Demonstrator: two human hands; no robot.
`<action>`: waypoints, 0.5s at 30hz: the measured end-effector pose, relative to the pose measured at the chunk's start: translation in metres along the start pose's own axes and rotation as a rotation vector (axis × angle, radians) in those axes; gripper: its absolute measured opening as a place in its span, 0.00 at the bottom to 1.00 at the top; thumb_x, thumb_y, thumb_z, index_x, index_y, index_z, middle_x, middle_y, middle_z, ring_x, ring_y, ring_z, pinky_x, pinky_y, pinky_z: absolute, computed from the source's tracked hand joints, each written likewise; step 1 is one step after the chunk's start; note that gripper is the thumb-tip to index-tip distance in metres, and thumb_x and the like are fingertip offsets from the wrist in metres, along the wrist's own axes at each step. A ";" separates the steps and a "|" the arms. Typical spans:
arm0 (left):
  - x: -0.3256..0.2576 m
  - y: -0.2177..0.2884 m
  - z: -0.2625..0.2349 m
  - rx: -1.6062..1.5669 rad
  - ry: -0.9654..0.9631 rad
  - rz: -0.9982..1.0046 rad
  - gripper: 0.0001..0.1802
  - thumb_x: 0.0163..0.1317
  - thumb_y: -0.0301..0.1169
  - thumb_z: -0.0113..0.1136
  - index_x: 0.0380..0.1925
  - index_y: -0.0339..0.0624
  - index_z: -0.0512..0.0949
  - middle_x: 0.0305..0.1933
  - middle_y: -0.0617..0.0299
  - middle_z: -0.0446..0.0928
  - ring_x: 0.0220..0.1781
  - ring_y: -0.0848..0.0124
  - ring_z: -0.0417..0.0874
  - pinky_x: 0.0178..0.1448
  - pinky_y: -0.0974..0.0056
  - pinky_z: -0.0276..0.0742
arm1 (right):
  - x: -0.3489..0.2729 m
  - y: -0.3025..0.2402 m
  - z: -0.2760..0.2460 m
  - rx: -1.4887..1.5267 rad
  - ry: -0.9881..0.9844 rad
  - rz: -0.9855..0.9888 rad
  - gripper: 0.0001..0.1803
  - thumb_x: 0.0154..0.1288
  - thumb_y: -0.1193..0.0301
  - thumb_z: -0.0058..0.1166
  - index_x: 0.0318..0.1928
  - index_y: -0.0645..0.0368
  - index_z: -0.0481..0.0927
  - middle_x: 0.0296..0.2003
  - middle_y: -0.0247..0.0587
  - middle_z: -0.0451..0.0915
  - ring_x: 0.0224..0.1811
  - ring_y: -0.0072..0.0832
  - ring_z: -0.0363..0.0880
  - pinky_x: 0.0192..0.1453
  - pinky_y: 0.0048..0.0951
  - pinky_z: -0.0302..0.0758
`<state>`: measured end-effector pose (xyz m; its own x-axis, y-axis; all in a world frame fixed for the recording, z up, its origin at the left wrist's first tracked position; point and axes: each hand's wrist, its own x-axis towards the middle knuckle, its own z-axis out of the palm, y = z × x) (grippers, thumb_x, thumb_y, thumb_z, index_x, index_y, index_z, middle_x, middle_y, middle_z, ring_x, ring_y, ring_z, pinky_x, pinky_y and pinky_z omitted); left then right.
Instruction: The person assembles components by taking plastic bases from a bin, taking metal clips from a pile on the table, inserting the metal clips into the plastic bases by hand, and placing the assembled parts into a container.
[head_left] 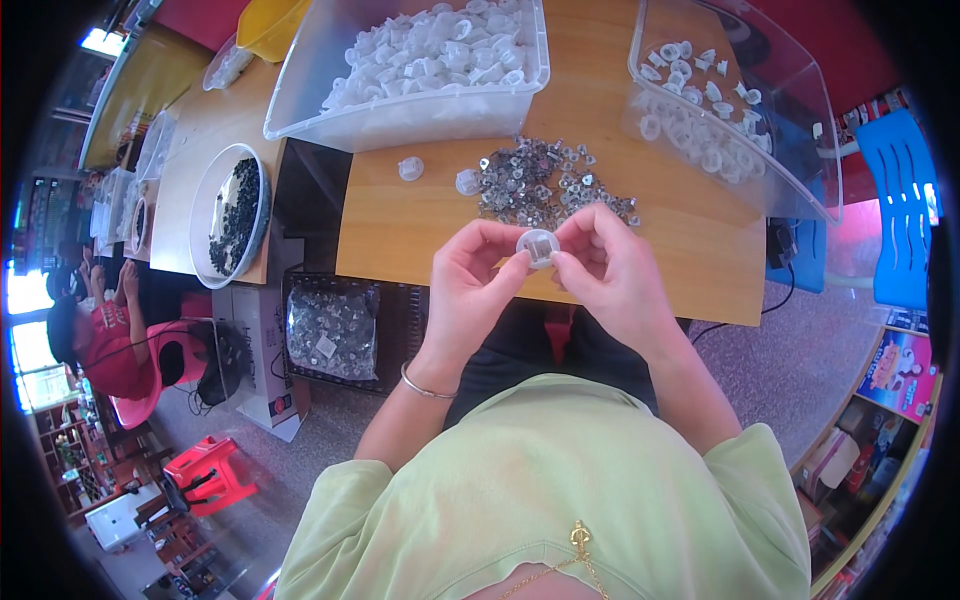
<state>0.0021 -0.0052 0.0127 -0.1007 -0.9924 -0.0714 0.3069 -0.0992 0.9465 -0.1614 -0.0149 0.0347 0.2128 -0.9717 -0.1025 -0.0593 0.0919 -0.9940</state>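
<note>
A small round translucent plastic cap (538, 245) is held between both hands just above the near edge of the wooden table (400, 225). My left hand (475, 275) pinches it from the left, my right hand (605, 265) from the right, thumbs and forefingers touching its rim. A pile of small metal pieces (540, 180) lies on the table just beyond the hands. Two loose plastic caps (411, 168) lie left of the pile.
A clear bin (400, 125) full of white plastic caps stands at the back. Another clear bin (800, 130) with several caps sits at the right. A round dish (205, 215) of dark parts sits on the left table. A bag of metal pieces (330, 330) lies below. A person sits far left.
</note>
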 end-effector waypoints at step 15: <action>0.000 -0.002 0.003 -0.006 0.036 -0.007 0.08 0.54 0.15 0.57 0.34 0.32 0.72 0.38 0.59 0.77 0.44 0.76 0.78 0.46 0.73 0.77 | -0.002 -0.002 0.000 0.028 -0.033 0.033 0.05 0.61 0.82 0.49 0.38 0.64 0.69 0.32 0.36 0.76 0.33 0.18 0.77 0.39 0.20 0.77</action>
<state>-0.0013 -0.0050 0.0122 -0.0682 -0.9937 -0.0890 0.3123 -0.1060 0.9441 -0.1618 -0.0136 0.0364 0.2437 -0.9602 -0.1363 -0.0392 0.1307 -0.9906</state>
